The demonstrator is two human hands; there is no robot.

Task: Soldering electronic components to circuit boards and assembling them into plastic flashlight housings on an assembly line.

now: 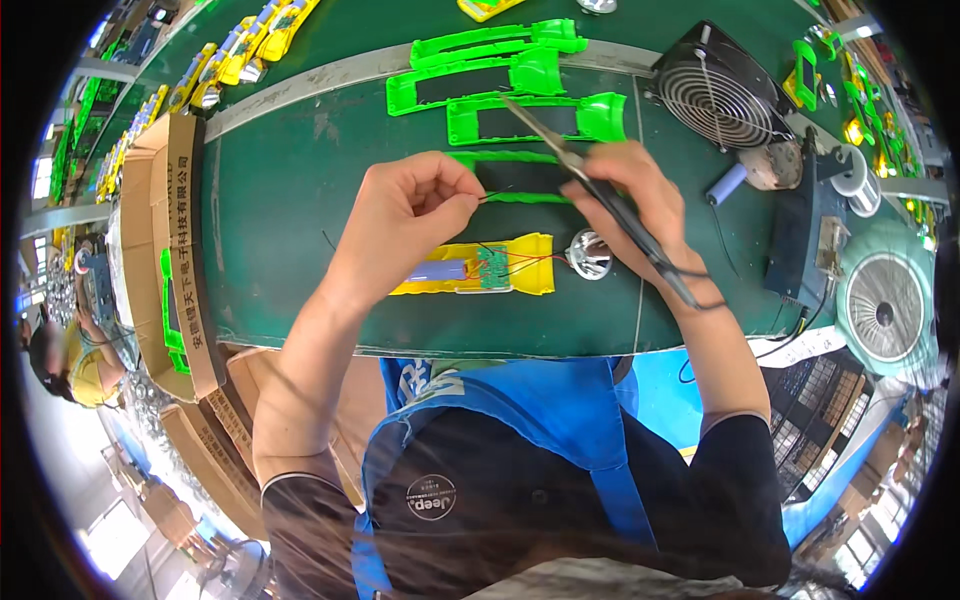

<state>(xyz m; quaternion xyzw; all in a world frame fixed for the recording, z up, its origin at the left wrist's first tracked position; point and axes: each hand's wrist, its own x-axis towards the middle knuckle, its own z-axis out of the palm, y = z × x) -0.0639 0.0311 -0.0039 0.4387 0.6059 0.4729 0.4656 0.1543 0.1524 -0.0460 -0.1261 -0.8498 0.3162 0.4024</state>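
Observation:
My left hand [415, 215] is closed, thumb and fingertips pinching a thin dark wire [497, 192]. In my right hand [635, 195] are black-handled pliers [630, 222], their long pointed metal nose angled up and away to the left. Below my hands lies a yellow casing [540, 268] holding a purple cylindrical cell [440, 271] and a small green circuit board [493, 268]. Red and dark wires run from it to a shiny reflector cup [589, 255] on its right. Just behind my fingertips is a green casing [515, 178], partly hidden by both hands.
More green casings [535, 119] lie farther back. Yellow casings with cells [235, 55] line the far left. A cardboard box [190, 260] stands at left. To the right are a black fan [715, 90], a loose purple cell [727, 185], a solder spool [856, 178] and a dark blue unit [797, 240].

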